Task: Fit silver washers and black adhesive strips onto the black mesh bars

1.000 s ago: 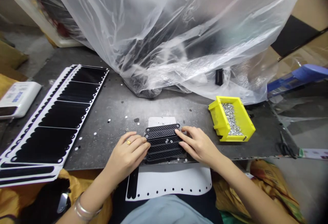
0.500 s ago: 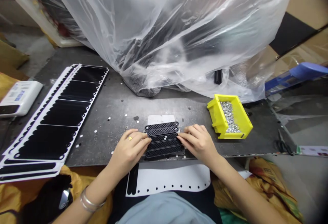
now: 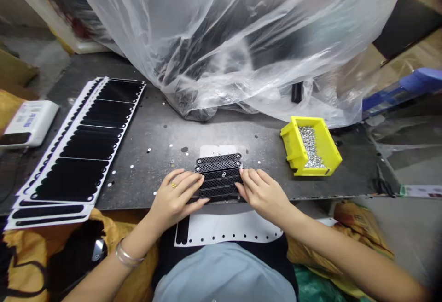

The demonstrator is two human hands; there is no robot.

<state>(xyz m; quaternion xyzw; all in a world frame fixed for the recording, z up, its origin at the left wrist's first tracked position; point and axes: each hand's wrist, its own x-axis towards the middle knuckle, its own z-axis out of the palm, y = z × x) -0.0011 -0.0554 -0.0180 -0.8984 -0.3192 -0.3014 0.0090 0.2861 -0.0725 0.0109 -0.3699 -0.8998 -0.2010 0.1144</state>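
Note:
Several black strips (image 3: 221, 182) with a crosshatched surface lie side by side near the table's front edge. Small silver rings sit at the ends of the far strips. Two loose metal rings (image 3: 223, 175) rest on a middle strip. My left hand (image 3: 179, 196) grips the strips' left ends, fingertips on a middle strip and thumb by the nearest one. At the right ends, my right hand (image 3: 262, 195) has its fingers closed on the strips, hiding the ends. A pale flat piece (image 3: 217, 150) shows behind the strips.
At right stands a yellow bin (image 3: 331, 154) of small metal pieces, with scissors (image 3: 384, 186) beyond. Sheets of black strips (image 3: 72, 177) and a white device (image 3: 29, 122) are at left. Plastic film (image 3: 214, 62) hangs behind. A white sheet (image 3: 228, 228) lies on my lap.
My left thumb now shows at the near side of the strips. The right fingers have shifted slightly inward over the right ends. The whole view has tilted slightly downward.

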